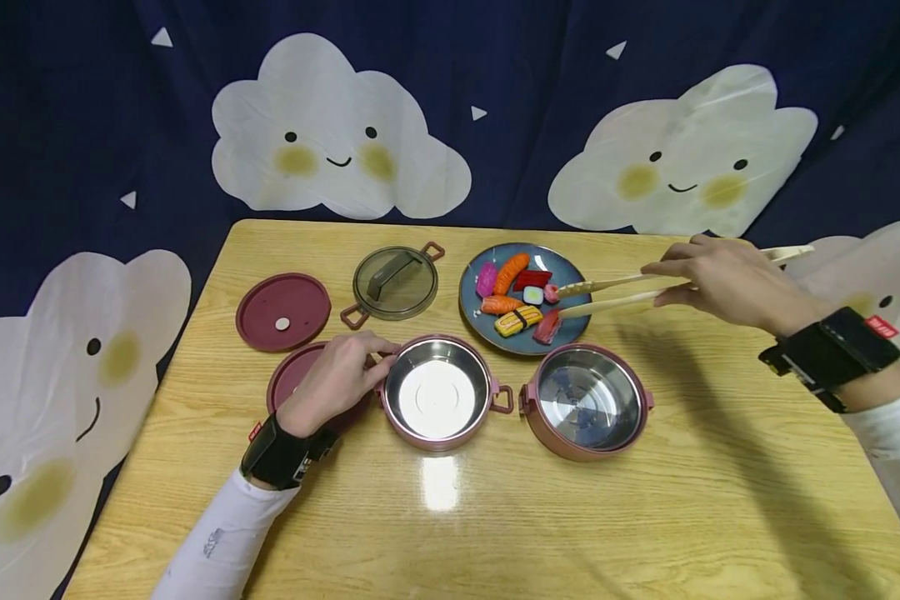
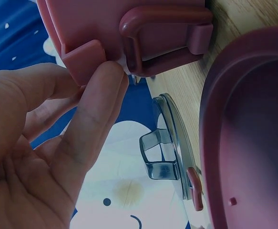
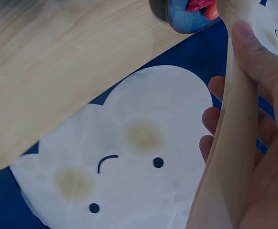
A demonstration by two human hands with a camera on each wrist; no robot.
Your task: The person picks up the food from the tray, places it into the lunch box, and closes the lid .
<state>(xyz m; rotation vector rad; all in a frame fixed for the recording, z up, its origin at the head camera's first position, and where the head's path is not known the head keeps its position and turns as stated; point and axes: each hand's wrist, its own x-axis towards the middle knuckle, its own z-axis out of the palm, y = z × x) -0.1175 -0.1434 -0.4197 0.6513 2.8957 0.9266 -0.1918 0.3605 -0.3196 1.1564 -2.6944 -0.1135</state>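
Note:
My right hand (image 1: 735, 282) holds wooden tongs (image 1: 615, 282), their light arm (image 3: 234, 114) running along the palm in the right wrist view. Both tong tips reach over a blue plate (image 1: 471, 321) of toy sushi, one beside a small pink piece (image 1: 551, 292), the other at a red-topped piece (image 1: 547, 327). My left hand (image 1: 342, 372) pinches the left rim of a pink pot (image 1: 437, 444) with a steel inside. In the left wrist view, the fingers are at a small tab (image 2: 85, 59) beside the pot's loop handle (image 2: 167, 19).
A second pink pot (image 1: 581, 450) stands right of the first. Two dark red lids (image 1: 285, 310) (image 1: 288, 375) lie at the left, one partly under my left hand. A glass lid (image 1: 412, 292) with red handles lies behind. A cloud-patterned curtain (image 1: 510, 183) hangs behind the table.

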